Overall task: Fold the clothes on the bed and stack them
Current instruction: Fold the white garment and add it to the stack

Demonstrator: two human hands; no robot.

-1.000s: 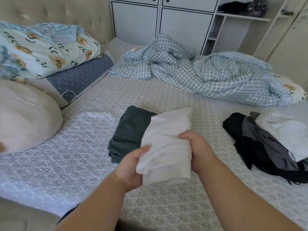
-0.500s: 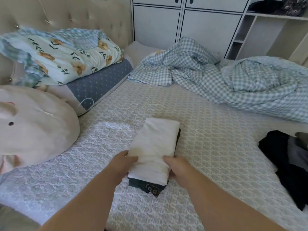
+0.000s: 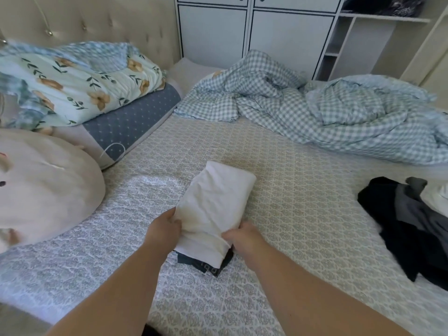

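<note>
A folded white garment lies on top of a folded dark green garment, of which only the near edge shows. The stack sits in the middle of the patterned bed cover. My left hand grips the white garment's near left side, fingers tucked under its edge. At its near right corner my right hand holds it the same way. A loose pile of black, grey and white clothes lies unfolded at the right.
A rumpled blue checked duvet fills the far side of the bed. Floral bedding on a grey dotted pillow and a round beige plush cushion lie at the left. White cupboards stand behind.
The white garment went from being held in the air beside the green one to lying on top of it. Both hands stayed on its near end.
</note>
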